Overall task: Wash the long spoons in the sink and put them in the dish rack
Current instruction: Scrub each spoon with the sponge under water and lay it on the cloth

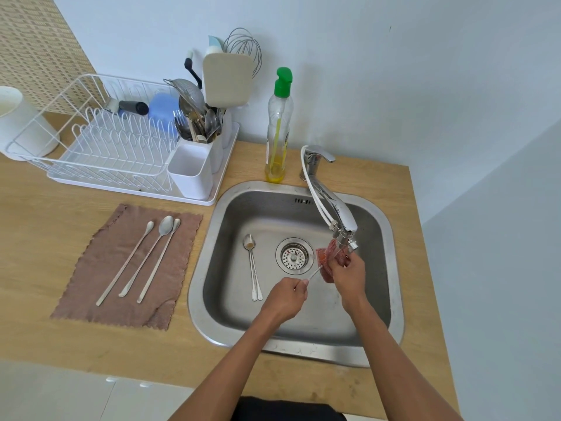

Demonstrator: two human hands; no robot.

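Long spoon (314, 272) is over the right half of the sink (212, 238), below the tap (334, 208) spout. The left hand (285, 297) pinches its handle end; the right hand (349, 275) grips a pink mesh scrubber (326, 262) closed round its bowl. Hazard: the thin handle may slip from the pinch and drop beside the two spoons (253, 268) lying left of the drain. Three spoons (142, 259) wait on the brown cloth (91, 284) off the sink's left edge; mixing washed with unwashed would force rework.

dish rack (100, 147) left behind sink (391, 226)
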